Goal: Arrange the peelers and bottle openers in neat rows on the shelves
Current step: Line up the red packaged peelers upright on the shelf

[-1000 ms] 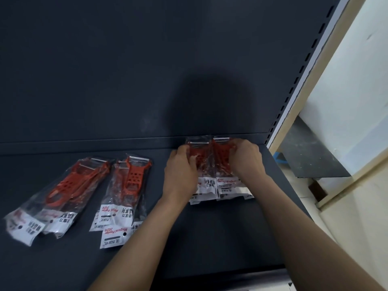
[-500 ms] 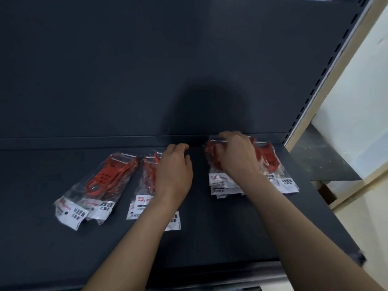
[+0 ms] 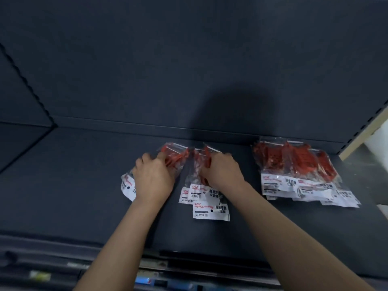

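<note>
Two piles of bagged red peelers lie under the hands on the dark shelf (image 3: pixel 73 185), each near the back panel (image 3: pixel 189 70). The left hand (image 3: pixel 154 181) covers the left pile (image 3: pixel 177 158), fingers curled over its far and left edges, so it seems to hold the bags rather than merely press them. The right hand (image 3: pixel 223 174) lies on the middle pile (image 3: pixel 210 210) with fingers bent down into the red heads, apparently pinching the top bags, though blur hides the fingertips. Both piles have their red heads toward the back panel and their white labels toward the front edge, so the long axis runs front to back. The left pile is skewed: its label end pokes out to the left of the wrist while its head leans right, almost touching the middle pile's head. The middle pile is straighter, but its labels are staggered down toward the front. The right pile (image 3: pixel 294 164) lies well apart to the right, fanned out against the back panel near the shelf's right end, and the right hand is the nearer to it. The row probably turns on that gap. Both held piles likely need to go right, with the left pile's label end swung inward to lie parallel.
</note>
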Available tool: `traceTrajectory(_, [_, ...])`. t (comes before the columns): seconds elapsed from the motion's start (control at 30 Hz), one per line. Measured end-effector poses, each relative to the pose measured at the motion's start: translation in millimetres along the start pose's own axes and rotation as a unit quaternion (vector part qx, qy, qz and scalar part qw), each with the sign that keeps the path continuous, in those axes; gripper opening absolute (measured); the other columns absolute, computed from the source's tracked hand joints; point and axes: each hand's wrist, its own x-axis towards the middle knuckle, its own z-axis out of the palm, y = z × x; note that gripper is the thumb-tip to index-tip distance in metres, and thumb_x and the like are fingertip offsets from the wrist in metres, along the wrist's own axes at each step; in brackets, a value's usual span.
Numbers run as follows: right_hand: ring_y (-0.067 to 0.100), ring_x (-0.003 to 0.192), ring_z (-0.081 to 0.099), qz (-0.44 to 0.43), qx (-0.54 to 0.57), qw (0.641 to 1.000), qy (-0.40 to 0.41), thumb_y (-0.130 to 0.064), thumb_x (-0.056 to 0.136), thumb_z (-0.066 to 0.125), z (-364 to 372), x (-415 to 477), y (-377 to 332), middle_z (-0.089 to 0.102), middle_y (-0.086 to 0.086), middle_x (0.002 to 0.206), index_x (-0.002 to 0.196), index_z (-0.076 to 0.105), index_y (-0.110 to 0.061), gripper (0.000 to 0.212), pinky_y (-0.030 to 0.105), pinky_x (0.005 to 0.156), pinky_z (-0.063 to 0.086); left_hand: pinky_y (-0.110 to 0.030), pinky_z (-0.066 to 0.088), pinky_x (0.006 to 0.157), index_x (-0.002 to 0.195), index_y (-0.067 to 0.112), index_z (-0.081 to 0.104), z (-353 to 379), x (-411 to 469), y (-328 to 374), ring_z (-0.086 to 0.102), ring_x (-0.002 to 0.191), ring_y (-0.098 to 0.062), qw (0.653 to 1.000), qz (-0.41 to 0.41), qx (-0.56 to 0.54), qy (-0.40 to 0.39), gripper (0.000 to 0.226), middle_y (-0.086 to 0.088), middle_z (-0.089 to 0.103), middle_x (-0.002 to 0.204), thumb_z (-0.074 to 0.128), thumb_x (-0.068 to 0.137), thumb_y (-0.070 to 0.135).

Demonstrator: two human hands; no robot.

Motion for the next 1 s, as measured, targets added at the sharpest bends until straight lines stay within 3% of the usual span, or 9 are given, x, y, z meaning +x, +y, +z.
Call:
traceTrajectory(0.17, [0.033, 0.097, 0.056, 0.002, 0.034, 0.999, 0.022, -0.018, 0.088, 0.054, 0, 0, -2, 0.054, 0.02, 0.11, 0.102, 0.06, -0.003, 0.02, 0.03, 0.075, 0.043, -0.041, 0.042, 0.082, 0.116, 0.014, 0.062, -7, 1, -3, 0.05, 0.096, -0.037, 0.998, 0.026, -0.056, 0.012, 0.037, -0.018, 0.06, 0.101, 0.051, 0.082, 0.004])
traceTrajectory(0.27, [0.033, 0.099, 0.053, -0.004, 0.053, 0.997, 0.048, -0.027, 0.092, 0.052, -4, -3, -1, 0.054, 0.019, 0.108, 0.103, 0.062, -0.007, 0.024, 0.035, 0.083, 0.045, -0.043, 0.044, 0.081, 0.112, 0.011, 0.064, -9, 1, 1, 0.051, 0.09, -0.037, 0.993, 0.041, -0.098, 0.044, 0.031, -0.018, 0.06, 0.093, 0.057, 0.082, 0.007])
traceTrajectory(0.37, [0.033, 0.098, 0.053, -0.016, 0.043, 0.995, 0.087, -0.021, 0.089, 0.056, -11, -4, 3, 0.053, 0.018, 0.109, 0.105, 0.064, -0.008, 0.022, 0.036, 0.088, 0.045, -0.045, 0.044, 0.08, 0.107, 0.01, 0.065, -10, 0, 17, 0.051, 0.087, -0.035, 0.986, 0.054, -0.143, 0.074, 0.024, -0.016, 0.059, 0.088, 0.061, 0.084, 0.014])
traceTrajectory(0.5, [0.034, 0.101, 0.053, -0.016, 0.044, 0.989, 0.143, -0.018, 0.088, 0.059, -30, -9, 15, 0.048, 0.016, 0.115, 0.109, 0.063, -0.007, 0.024, 0.036, 0.09, 0.043, -0.036, 0.04, 0.076, 0.101, 0.012, 0.067, -12, 0, 50, 0.053, 0.087, -0.033, 0.975, 0.079, -0.19, 0.09, 0.02, -0.015, 0.06, 0.086, 0.061, 0.082, 0.015])
traceTrajectory(0.67, [0.035, 0.109, 0.049, 0.002, 0.035, 0.978, 0.204, -0.019, 0.088, 0.06, -65, -17, 48, 0.046, 0.016, 0.118, 0.114, 0.061, -0.005, 0.029, 0.038, 0.098, 0.042, -0.032, 0.04, 0.082, 0.108, 0.018, 0.067, -8, -6, 101, 0.054, 0.094, -0.03, 0.961, 0.124, -0.239, 0.06, 0.026, -0.013, 0.059, 0.098, 0.064, 0.082, 0.022])
traceTrajectory(0.83, [0.036, 0.107, 0.048, 0.054, 0.02, 0.969, 0.238, -0.016, 0.085, 0.058, -97, -26, 99, 0.049, 0.018, 0.113, 0.105, 0.065, -0.007, 0.023, 0.038, 0.097, 0.041, -0.023, 0.036, 0.074, 0.104, 0.019, 0.069, 4, -18, 161, 0.055, 0.087, -0.023, 0.945, 0.161, -0.283, 0.021, 0.024, -0.007, 0.054, 0.094, 0.065, 0.081, 0.024])
traceTrajectory(1.0, [0.033, 0.106, 0.047, 0.097, -0.001, 0.961, 0.261, -0.016, 0.084, 0.057, -120, -30, 153, 0.056, 0.015, 0.105, 0.094, 0.067, -0.007, 0.018, 0.035, 0.089, 0.041, -0.035, 0.046, 0.081, 0.103, 0.019, 0.068, 19, -29, 210, 0.056, 0.088, -0.025, 0.946, 0.168, -0.277, -0.005, 0.023, -0.005, 0.053, 0.095, 0.063, 0.082, 0.025])
